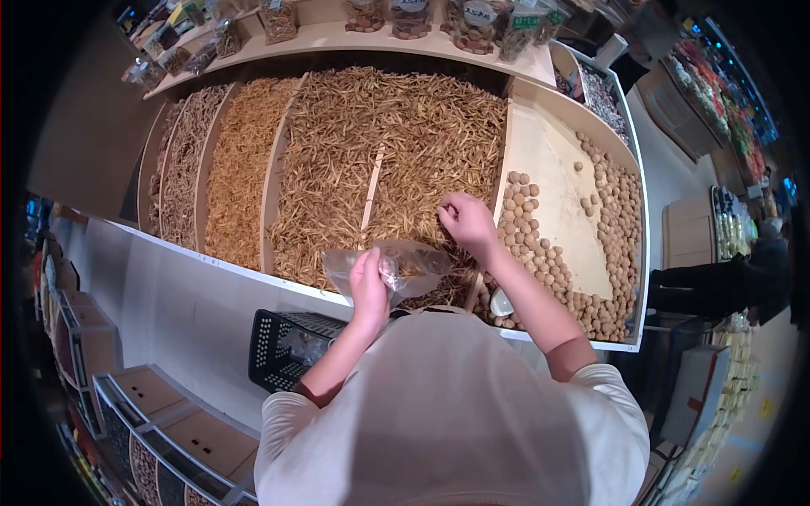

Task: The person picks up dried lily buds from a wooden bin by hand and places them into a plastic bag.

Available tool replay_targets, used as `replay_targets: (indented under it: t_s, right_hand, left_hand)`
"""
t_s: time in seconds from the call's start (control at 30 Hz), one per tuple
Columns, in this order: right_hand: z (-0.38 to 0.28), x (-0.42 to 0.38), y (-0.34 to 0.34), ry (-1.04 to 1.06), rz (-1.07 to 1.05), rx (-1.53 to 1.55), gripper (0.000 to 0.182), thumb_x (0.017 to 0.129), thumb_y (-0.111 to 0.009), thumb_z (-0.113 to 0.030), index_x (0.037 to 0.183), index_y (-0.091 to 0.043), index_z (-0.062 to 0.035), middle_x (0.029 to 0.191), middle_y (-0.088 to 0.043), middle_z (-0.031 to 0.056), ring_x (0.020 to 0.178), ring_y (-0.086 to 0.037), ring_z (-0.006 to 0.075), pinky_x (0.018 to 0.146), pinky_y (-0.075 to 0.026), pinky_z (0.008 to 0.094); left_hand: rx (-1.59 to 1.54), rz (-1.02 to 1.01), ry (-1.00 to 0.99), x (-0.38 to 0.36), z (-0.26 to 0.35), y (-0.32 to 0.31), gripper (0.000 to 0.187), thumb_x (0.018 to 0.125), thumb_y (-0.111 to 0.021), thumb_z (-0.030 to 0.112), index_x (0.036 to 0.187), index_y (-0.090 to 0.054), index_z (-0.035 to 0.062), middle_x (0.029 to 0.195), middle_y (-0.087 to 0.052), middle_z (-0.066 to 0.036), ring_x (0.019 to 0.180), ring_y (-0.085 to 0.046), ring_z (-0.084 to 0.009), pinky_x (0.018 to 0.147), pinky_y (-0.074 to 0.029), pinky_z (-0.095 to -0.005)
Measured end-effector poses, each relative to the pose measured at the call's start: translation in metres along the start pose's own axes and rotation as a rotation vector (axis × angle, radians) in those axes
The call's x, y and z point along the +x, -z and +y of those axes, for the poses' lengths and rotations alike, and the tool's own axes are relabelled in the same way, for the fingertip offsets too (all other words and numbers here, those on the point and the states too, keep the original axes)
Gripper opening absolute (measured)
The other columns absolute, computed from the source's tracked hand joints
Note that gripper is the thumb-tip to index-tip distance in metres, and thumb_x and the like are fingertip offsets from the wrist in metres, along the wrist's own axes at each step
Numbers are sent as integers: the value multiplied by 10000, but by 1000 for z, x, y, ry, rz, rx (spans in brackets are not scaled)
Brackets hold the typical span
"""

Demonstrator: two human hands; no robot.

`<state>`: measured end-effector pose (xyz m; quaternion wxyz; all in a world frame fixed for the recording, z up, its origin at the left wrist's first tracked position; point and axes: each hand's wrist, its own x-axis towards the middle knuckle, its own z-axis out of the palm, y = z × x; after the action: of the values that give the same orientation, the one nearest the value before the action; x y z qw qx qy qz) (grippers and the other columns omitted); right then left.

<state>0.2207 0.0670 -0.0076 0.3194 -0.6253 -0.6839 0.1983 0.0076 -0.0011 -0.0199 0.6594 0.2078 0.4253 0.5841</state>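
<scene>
Two bare hands meet over a broad bin of golden-brown dried strips (pixel 380 110), where we hold a clear plastic bag (pixel 422 261) low across the near edge. Our left hand (pixel 369 287), toward 7 o'clock, pinches the film between thumb and fingers, a grip that seems to steady the limp plastic from one side. Our right hand (pixel 468 223), at 2 o'clock from the bag, is drawn in with fingers curled above the strips; whether it pinches any, we cannot tell. Keeping the two close likely spares us a long reach. Brown pieces show through the film, though we cannot say whether they lie inside or beneath it.

Wooden dividers (pixel 274 181) keep the stocks from mixing: orange shreds (pixel 247 160) lie at 10 o'clock from the bag, tan round balls (pixel 540 261) at 3 o'clock. A white scoop (pixel 501 303) lies among the balls at 5 o'clock from our right hand, within easy reach. At 8 o'clock, a dark perforated basket (pixel 274 350) sits below the bin's edge, out of the way of our forearms. Packaged goods (pixel 409 18) line the raised shelf (pixel 337 38) toward 12 o'clock, apparently set up there for display, while a person in dark clothing (pixel 717 282) is visible at 3 o'clock.
</scene>
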Motion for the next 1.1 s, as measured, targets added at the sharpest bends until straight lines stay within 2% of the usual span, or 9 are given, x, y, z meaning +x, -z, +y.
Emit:
replay_targets:
  t_s: [0.13, 0.47, 0.6, 0.8, 0.9, 0.93, 1.0, 1.07, 1.1]
  right_hand:
    - [13, 31, -26, 8, -103, -123, 147, 840, -632, -184, 878, -670, -48, 829, -664, 137, 810, -651, 334, 726, -520, 434]
    - [17, 48, -65, -167, -89, -306, 208, 827, -640, -240, 788, -687, -41, 763, -676, 184, 748, -660, 379, 701, -534, 452]
    - [22, 44, -61, -192, -19, -187, 194, 821, -635, -220, 789, -685, -35, 769, -676, 187, 754, -656, 389, 701, -528, 456]
    - [23, 16, -23, -218, 137, 58, 160, 810, -667, -172, 769, -658, -17, 657, -622, 126, 596, -608, 265, 602, -486, 366]
    - [26, -11, -6, -33, 137, 51, 158, 841, -670, -169, 792, -653, -20, 622, -542, 87, 545, -527, 195, 547, -441, 324]
    - [20, -21, -2, -36, 136, 48, 158, 841, -670, -169, 792, -653, -20, 622, -542, 87, 545, -527, 195, 547, -441, 324]
    - [6, -41, 8, -30, 43, 143, 199, 876, -631, -213, 789, -646, -34, 679, -588, 118, 644, -587, 302, 617, -488, 380]
    - [-9, -55, 8, -80, -13, 208, 185, 895, -624, -214, 819, -652, -48, 728, -606, 112, 689, -600, 302, 640, -490, 366]
    - [-13, -59, 4, -41, -90, 117, 175, 895, -624, -218, 838, -655, -56, 749, -612, 107, 711, -608, 305, 648, -492, 371]
  left_hand:
    - [-2, -8, 23, 3, -2, 2, 195, 1012, -497, 176, 830, -526, 112, 653, -476, 57, 552, -438, -46, 511, -353, -217]
    - [-26, 43, 14, 2, 1, 10, 166, 1011, -494, 173, 907, -580, 78, 711, -545, 38, 601, -499, -48, 553, -401, -218]
    - [0, 35, 8, 4, -1, 7, 175, 1008, -503, 172, 868, -569, 89, 691, -524, 46, 590, -486, -42, 543, -387, -209]
    - [-23, 3, 16, 7, -4, 10, 188, 1009, -507, 177, 846, -559, 98, 684, -523, 49, 586, -484, -45, 541, -385, -216]
    - [-21, -1, 19, 6, -3, 8, 190, 1011, -503, 175, 847, -559, 96, 697, -532, 44, 597, -489, -47, 552, -390, -217]
    - [-22, -1, 23, 6, -3, 8, 190, 1011, -503, 175, 847, -559, 96, 697, -532, 44, 597, -489, -47, 552, -390, -217]
    - [-17, -10, 13, 7, -5, 7, 193, 1013, -498, 174, 849, -557, 92, 712, -538, 38, 613, -497, -49, 567, -396, -216]
    - [-5, 1, 26, 6, -5, 0, 192, 1014, -495, 175, 856, -559, 87, 717, -540, 34, 622, -500, -52, 575, -402, -219]
    - [6, 15, 32, 6, -6, -3, 193, 1016, -491, 177, 863, -562, 81, 723, -542, 30, 630, -504, -55, 584, -408, -222]
